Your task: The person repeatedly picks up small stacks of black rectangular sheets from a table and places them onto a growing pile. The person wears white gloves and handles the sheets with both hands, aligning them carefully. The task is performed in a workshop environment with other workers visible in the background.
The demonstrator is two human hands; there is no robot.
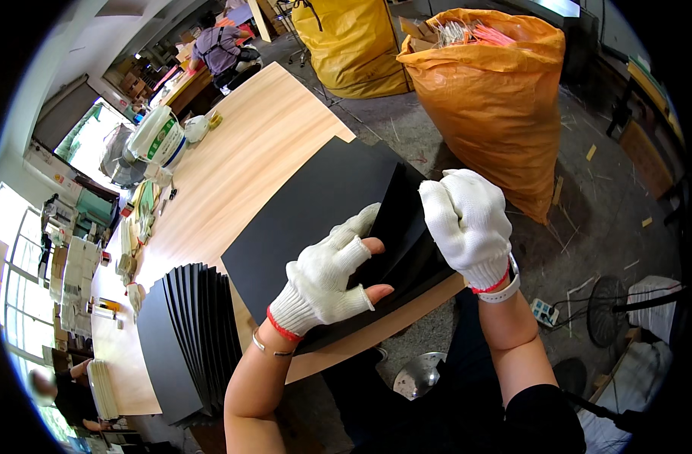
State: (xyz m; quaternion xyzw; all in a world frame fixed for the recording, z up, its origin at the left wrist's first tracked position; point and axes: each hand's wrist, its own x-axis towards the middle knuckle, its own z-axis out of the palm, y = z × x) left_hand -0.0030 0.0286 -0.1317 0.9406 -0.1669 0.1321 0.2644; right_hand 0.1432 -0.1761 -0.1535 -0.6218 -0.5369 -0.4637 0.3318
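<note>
A stack of large black sheets (308, 204) lies at the near end of the wooden table, and part of one sheet (391, 212) stands up from it in a fold or curl. My left hand (323, 280), in a white knit glove with bare thumb and index fingertips, rests over the stack. Its thumb and index finger are apart, and the farther fingers touch the raised part. My right hand (467, 223), gloved in white, is closed at the stack's right edge, where the black sheet runs up to its curled fingers. Its grip is partly hidden.
Fanned black sheets (191, 333) lie on the table (232, 136) to the left. A white bucket (157, 136) and small items line the far left edge. Orange (490, 106) and yellow (353, 45) sacks stand beyond. A metal bowl (419, 376) sits below; other people are farther off.
</note>
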